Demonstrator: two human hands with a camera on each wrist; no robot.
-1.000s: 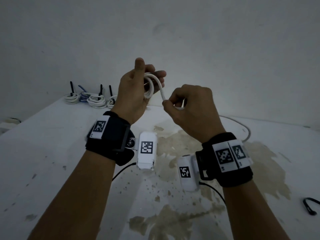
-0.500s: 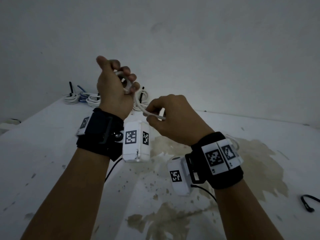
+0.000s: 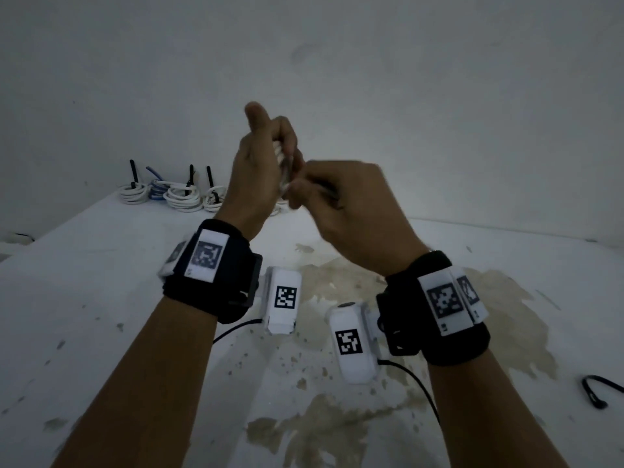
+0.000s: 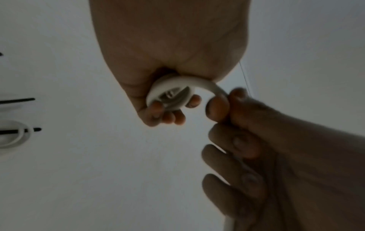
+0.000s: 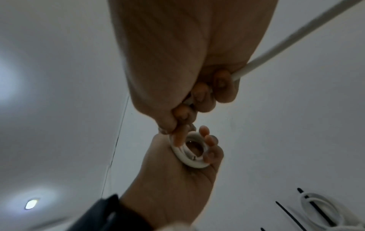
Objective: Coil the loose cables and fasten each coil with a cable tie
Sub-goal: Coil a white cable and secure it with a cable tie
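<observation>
A thin white round cable (image 5: 189, 154) is wound into a small ring, its loose end stretching away.

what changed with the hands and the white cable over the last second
The right hand swung from right of the coil to below the left hand, then up against it, laying more white cable onto the coil. The left hand dipped left and came back up to the middle. Neither hand let go: the left keeps its grip on the coil, the right on the loose run. The tied coils by the wall and the black tie at right stayed put.
</observation>
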